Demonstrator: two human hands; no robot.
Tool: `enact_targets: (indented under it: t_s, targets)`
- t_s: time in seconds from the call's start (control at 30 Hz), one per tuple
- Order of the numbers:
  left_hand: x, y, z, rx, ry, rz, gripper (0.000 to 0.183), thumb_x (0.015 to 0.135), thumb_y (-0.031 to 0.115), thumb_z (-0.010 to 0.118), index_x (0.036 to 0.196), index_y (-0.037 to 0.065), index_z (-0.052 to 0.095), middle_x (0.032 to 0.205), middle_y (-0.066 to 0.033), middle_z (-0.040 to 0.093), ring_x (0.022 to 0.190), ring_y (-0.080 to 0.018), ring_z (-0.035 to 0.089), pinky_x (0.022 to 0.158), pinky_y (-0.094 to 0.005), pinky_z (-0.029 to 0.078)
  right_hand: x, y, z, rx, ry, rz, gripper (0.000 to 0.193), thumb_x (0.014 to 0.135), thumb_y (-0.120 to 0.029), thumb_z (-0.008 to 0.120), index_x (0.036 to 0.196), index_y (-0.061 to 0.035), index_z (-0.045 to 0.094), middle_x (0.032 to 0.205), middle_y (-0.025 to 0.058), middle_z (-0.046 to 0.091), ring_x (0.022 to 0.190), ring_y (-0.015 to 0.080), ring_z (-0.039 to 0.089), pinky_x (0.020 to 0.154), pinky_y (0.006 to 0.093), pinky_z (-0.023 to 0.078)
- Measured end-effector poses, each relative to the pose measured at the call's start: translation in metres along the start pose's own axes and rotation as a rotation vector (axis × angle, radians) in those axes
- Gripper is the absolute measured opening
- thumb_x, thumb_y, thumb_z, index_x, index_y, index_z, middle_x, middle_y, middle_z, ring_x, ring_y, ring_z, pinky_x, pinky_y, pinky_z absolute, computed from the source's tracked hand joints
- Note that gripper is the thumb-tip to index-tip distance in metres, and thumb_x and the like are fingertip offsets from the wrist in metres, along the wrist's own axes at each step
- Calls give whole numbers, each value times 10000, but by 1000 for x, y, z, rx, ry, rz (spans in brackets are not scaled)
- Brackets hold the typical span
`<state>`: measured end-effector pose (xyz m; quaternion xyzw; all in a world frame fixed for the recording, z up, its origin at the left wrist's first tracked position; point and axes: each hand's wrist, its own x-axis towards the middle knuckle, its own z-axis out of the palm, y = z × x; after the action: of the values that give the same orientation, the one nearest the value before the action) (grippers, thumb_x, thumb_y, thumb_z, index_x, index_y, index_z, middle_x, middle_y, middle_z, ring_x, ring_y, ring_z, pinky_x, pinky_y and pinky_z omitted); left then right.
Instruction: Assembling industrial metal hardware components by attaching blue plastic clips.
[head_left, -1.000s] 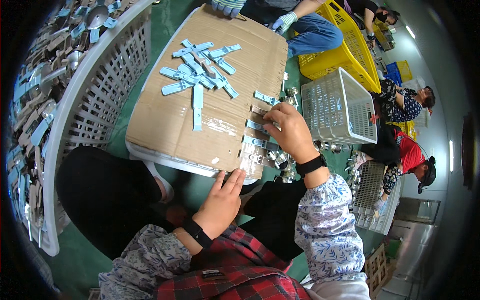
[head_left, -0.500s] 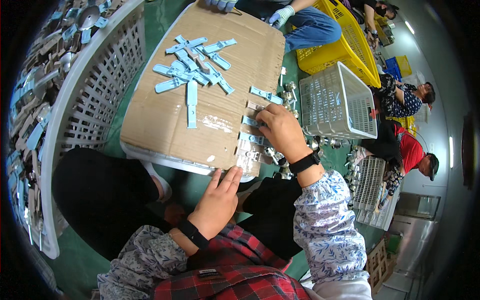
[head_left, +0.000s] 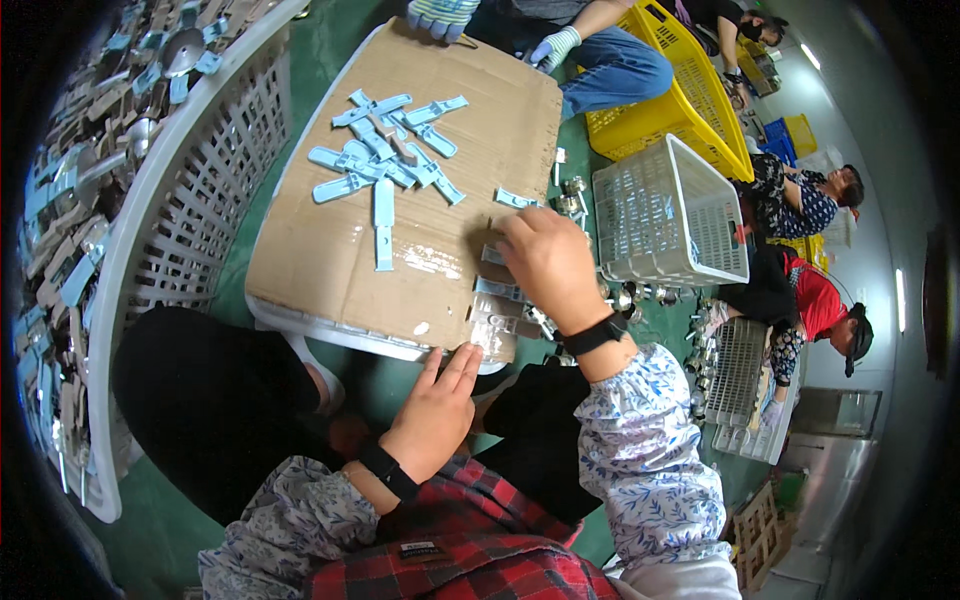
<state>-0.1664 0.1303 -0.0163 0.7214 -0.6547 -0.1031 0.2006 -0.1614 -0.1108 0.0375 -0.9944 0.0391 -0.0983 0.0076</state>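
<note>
My left hand [head_left: 435, 405] rests with its fingers stretched out at the near edge of a cardboard sheet [head_left: 330, 275]. My right hand [head_left: 550, 265] bends over the sheet's right edge, its fingertips drawn together; what is between them is hidden. Under and beside it runs a row of short pieces: a light blue plastic handle [head_left: 497, 288], a see-through grey-brown piece [head_left: 493, 315] nearest my left hand, and another blue handle [head_left: 516, 198] beyond. Farther left lies a loose pile of light blue handles [head_left: 385, 150] with a few grey-brown ones among them.
At left stands a large white basket [head_left: 195, 190] full of metal and plastic parts. Metal fittings [head_left: 625, 295] lie on the green floor to the right, near a white crate [head_left: 655, 240] and a yellow crate [head_left: 690, 95]. A person's gloved hand [head_left: 440, 15] rests at the far edge.
My right hand has shifted slightly left and away from me along the row, now covering more pieces. My left hand has stayed nearly in place. The co-worker's gloved hands have moved a little.
</note>
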Motion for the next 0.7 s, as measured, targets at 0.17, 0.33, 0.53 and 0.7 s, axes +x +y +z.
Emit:
enact_targets:
  t_s: [0.17,0.33,0.53,0.7]
  targets:
    - [1,-1,-3,-90,-21,-9,289,884,129,551,1078,-63,645,1484,-192,428,1424,-316,340,1165,-531,254,37,-12,14,131,114,-122,235,817,-104,607,1040,-122,679,989,99,616,912,300,611,768,409,500]
    - [0,-5,-1,-77,-32,19,202,882,137,570,965,-28,651,1465,-201,447,1412,-327,361,1153,-530,270,52,-20,35,111,-89,-145,162,821,-126,611,964,-91,680,877,116,636,873,317,631,755,417,517]
    - [4,-2,-8,7,-78,50,177,892,151,573,879,-6,655,1468,-215,442,1412,-333,365,1144,-537,285,46,-18,28,169,39,-257,146,773,-130,633,905,-75,663,943,75,614,902,274,602,748,388,498]
    - [3,-4,-10,-15,-85,40,157,881,149,579,861,9,647,1489,-211,426,1414,-335,363,1148,-538,279,50,-12,35,69,72,-307,85,771,-144,607,825,-82,631,928,50,582,909,247,578,743,361,482]
